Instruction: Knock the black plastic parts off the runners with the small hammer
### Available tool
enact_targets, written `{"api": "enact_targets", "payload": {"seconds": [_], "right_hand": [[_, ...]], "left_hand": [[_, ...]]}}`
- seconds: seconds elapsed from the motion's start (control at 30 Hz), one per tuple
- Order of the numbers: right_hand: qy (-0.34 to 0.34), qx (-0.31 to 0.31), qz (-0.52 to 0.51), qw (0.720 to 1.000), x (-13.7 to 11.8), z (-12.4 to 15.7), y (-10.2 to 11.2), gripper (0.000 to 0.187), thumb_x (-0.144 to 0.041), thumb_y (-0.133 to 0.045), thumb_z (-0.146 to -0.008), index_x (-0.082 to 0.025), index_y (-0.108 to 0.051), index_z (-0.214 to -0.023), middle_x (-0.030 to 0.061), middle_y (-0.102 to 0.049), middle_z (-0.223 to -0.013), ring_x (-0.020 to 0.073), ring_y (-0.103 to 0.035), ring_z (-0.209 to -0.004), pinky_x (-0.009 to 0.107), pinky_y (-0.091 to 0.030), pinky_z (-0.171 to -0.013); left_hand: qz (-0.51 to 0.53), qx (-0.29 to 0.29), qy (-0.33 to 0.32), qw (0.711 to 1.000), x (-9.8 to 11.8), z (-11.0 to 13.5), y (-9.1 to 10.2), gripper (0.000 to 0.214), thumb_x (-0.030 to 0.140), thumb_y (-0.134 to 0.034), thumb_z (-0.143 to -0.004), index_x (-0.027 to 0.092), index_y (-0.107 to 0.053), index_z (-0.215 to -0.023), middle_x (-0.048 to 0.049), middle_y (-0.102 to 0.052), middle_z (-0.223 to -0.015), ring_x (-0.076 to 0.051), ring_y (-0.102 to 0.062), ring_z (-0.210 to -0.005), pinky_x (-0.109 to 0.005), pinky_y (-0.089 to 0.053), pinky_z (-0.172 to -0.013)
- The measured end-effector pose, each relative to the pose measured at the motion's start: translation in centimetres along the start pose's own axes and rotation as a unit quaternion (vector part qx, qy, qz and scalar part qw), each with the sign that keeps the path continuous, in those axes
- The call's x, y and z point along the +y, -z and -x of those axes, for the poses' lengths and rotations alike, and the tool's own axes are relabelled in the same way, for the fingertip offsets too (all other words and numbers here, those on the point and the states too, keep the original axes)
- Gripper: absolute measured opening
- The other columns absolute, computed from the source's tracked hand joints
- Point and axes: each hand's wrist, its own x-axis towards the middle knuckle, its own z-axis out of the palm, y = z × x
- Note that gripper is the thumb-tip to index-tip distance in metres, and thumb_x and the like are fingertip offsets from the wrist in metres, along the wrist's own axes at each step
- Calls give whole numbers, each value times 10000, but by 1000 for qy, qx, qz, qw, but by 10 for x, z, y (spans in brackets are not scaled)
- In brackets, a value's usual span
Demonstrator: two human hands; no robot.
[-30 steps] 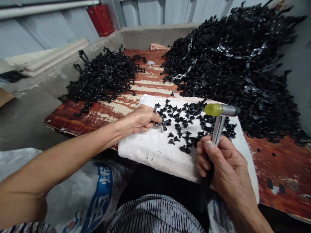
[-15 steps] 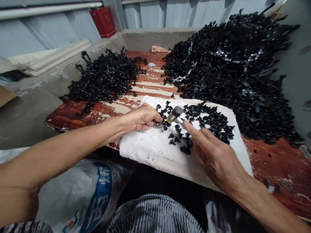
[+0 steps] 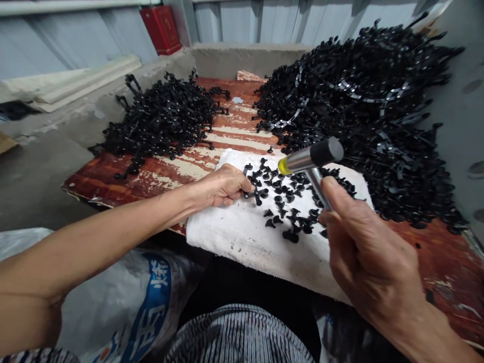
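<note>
My right hand (image 3: 363, 242) is closed round the handle of a small mallet (image 3: 310, 155), its metal head ending in a yellow face and a black face. The mallet is raised above the white cloth (image 3: 234, 232). My left hand (image 3: 227, 185) rests at the cloth's left side, thumb and fingers pinching a black jointed linkage piece (image 3: 256, 194). Part of that piece is hidden by the fingers. Many small black mushroom-shaped plugs (image 3: 280, 199) lie scattered on the cloth between the hands.
A heap of black linkage pieces (image 3: 159, 118) stands at the back left, and a larger heap (image 3: 359, 101) fills the right side. Both lie on a worn red-brown board (image 3: 242, 121). Behind are a concrete ledge (image 3: 249, 58) and a red box (image 3: 162, 30). A white sack (image 3: 98, 287) sits below left.
My right hand has lifted the mallet up and to the right, away from the left hand. My left hand stays nearly in place, still pinching the linkage piece.
</note>
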Motion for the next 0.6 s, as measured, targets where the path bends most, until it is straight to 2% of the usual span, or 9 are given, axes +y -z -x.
{"api": "enact_targets", "payload": {"seconds": [0.07, 0.13, 0.27, 0.37, 0.43, 0.5, 0.6], "right_hand": [[18, -54, 46, 997, -1, -1, 0, 633, -80, -415, -914, -261, -371, -1518, 22, -576, -780, 118, -464, -468, 234, -403, -412], [26, -102, 82, 991, 0, -2, -2, 572, -89, -404, -911, -202, -444, -1469, 35, -602, -786, 119, -488, -456, 233, -369, -377], [13, -117, 101, 988, 2, -6, -3, 538, -80, -376, -888, -155, -527, -1399, 57, -644, -797, 129, -509, -440, 248, -379, -371], [-21, -93, 6, 995, 3, -9, 1, 486, -120, -404, -900, -178, -580, -1349, 78, -682, -872, 159, -610, -577, 277, -499, -506], [-98, -44, -101, 989, 4, -10, 6, 429, -188, -465, -913, -203, -601, -1320, 57, -671, -836, 160, -618, -631, 284, -523, -560], [-206, 2, -208, 956, 4, -9, 10, 402, -264, -519, -911, -232, -605, -1302, 9, -617, -723, 127, -530, -513, 250, -462, -453], [-338, 28, -348, 874, 3, -3, 13, 396, -362, -590, -882, -281, -602, -1270, -29, -580, -674, 91, -419, -411, 208, -341, -336]], "left_hand": [[-8, -10, -8, 1000, -3, -3, 1, 293, 48, -614, -698, 181, -442, -501, 67, -318, -353, -30, -227, -307, -195, -110, -334], [-22, -16, -16, 999, -5, -4, 1, 275, 53, -618, -697, 179, -448, -521, 66, -335, -366, -30, -240, -309, -198, -109, -337], [-40, -30, -21, 999, -4, -4, 1, 228, 90, -617, -746, 176, -474, -591, 52, -409, -433, -29, -284, -336, -188, -126, -347], [-56, -45, -32, 997, -2, 1, 6, 183, 139, -617, -789, 182, -497, -656, 54, -418, -464, -40, -306, -357, -186, -145, -342], [-55, -70, -62, 994, -3, 5, 12, 151, 212, -594, -837, 185, -514, -713, 57, -415, -480, -52, -318, -375, -181, -156, -341], [-57, -109, -122, 985, -6, 9, 18, 151, 272, -543, -884, 178, -536, -766, 61, -414, -503, -54, -314, -397, -173, -177, -355], [-138, -153, -220, 954, -9, 11, 19, 204, 293, -531, -887, 157, -549, -736, 57, -427, -535, -44, -312, -434, -168, -211, -395]]}}
